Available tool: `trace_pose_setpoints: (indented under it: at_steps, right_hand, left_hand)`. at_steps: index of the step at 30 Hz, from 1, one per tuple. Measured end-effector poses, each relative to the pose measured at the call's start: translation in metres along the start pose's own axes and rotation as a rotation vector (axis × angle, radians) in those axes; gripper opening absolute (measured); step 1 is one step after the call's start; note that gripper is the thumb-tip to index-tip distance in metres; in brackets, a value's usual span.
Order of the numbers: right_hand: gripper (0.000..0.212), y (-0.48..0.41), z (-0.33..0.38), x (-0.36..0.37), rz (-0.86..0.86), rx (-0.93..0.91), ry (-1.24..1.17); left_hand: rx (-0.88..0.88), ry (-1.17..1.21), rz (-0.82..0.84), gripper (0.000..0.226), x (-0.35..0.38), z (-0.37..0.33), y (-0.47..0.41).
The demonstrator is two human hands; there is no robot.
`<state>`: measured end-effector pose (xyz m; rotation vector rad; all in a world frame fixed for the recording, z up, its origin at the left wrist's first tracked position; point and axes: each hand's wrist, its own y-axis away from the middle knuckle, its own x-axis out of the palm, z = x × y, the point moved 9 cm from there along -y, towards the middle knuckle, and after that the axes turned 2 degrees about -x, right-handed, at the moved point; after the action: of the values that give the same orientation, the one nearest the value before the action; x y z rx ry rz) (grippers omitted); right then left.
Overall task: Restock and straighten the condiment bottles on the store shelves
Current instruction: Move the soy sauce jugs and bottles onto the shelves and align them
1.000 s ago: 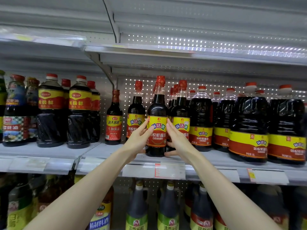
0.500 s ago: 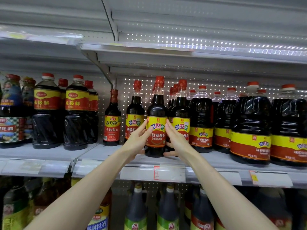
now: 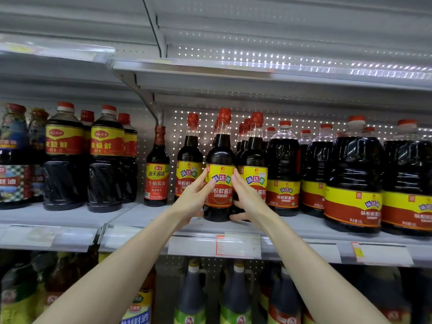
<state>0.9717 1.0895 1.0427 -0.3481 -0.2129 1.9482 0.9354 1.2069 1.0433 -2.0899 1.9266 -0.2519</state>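
Both hands clasp one bottle between them at the centre of the frame. On the left hand (image 3: 194, 199) the fingers lie up the left edge of the label. On the right hand (image 3: 249, 198) they mirror that on the right edge, with the thumb low by the base. Neither is loose; each is grasping the bottle.

Working down in size from my seat, the grey metal shelf (image 3: 145, 218) runs across the middle of the frame. The big dark plastic jugs with yellow-and-red labels (image 3: 353, 183) fill its right side. In hand is the tall dark soy sauce bottle with a red cap (image 3: 219, 148), upright, its base apparently resting near the front lip and its label facing me. The matching bottle to its left (image 3: 189, 157) sits further back. The matching bottle to its right (image 3: 253, 150) stands just beside it, partly behind the right hand. On the shelf edge below is the white price tag with a red border (image 3: 236, 247).

I judge the step to be facing and aligning this bottle. To do it well I would hold the base flat, slide rather than lift, and turn only until the label sits square to the aisle. I would stop level with the neighbours without knocking the close one on the right. Centring it over the price tag is a fair check.
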Motion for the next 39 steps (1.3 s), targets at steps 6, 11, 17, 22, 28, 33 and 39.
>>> trace_pose_setpoints:
  at_steps: [6, 11, 17, 22, 28, 33, 39]
  right_hand:
    - [0.058, -0.0012, 0.0006, 0.0002, -0.002, 0.0, -0.009]
    - [0.057, -0.0034, 0.0001, 0.0009, -0.003, -0.004, -0.005]
    - [0.058, -0.0044, -0.0005, 0.0003, -0.002, -0.004, 0.013]
    - [0.057, -0.0043, 0.0007, 0.0013, -0.005, -0.007, 0.018]
    - [0.057, -0.0045, 0.0011, 0.0014, -0.005, -0.006, 0.018]
    - [0.057, -0.0047, 0.0, -0.0001, -0.006, -0.005, 0.01]
    - [0.058, -0.0043, 0.0021, 0.0022, -0.003, -0.01, 0.028]
  left_hand:
    - [0.004, -0.002, 0.013, 0.062, 0.0011, -0.0005, -0.0012]
    - [-0.013, 0.005, 0.01, 0.063, -0.0012, 0.0022, -0.0032]
    - [0.0, -0.001, 0.009, 0.062, 0.0002, 0.002, -0.0048]
    - [-0.003, -0.001, 0.004, 0.063, -0.0012, 0.0033, -0.0066]
    - [0.012, -0.007, -0.004, 0.061, -0.0012, 0.0022, -0.0065]
    - [0.013, -0.004, -0.01, 0.061, -0.0008, 0.0018, -0.0059]
    - [0.011, -0.018, -0.041, 0.06, -0.0031, 0.0, -0.0042]
